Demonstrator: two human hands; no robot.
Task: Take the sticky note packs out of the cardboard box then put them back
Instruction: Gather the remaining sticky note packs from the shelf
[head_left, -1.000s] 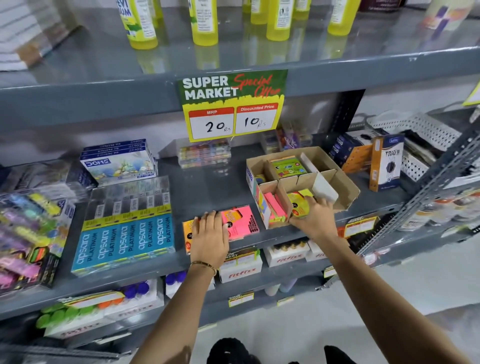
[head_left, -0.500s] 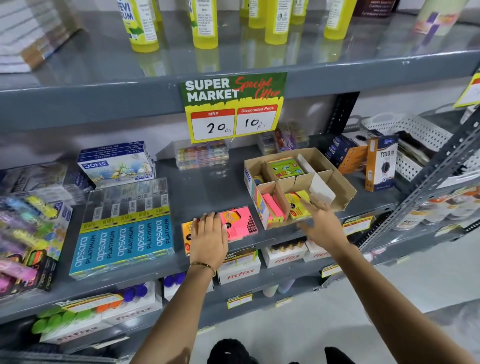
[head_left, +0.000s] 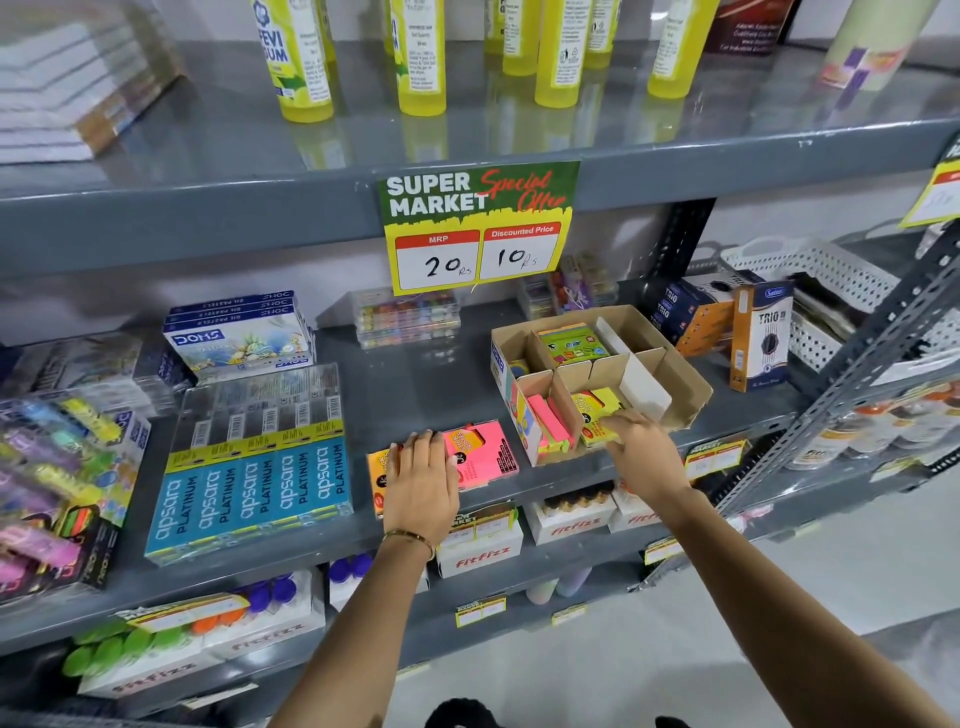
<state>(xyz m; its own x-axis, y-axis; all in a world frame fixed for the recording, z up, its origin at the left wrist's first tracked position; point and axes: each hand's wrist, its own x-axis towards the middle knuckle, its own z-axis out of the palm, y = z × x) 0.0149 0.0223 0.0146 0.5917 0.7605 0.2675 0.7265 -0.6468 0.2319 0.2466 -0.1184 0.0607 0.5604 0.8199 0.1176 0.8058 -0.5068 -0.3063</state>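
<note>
At the shelf's front edge my right hand has come back to the cardboard box, fingers closing on the yellow pack in its front compartment; whether they grip yet I cannot tell. Half a second ago it hung clear, so unloading goes on. My left hand lies flat, grasping nothing, on the orange pack beside the pink pack. Cardboard dividers crowd the reach.

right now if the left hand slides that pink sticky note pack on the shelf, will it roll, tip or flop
Probably none. The pink sticky note pack lies flat on the grey shelf, so it should slide rather than roll or tip. It looks like a wrapped square block, likely fairly stiff and light. Its glossy wrap may be slippery under the left hand, which rests flat over the orange pack beside it.
</note>
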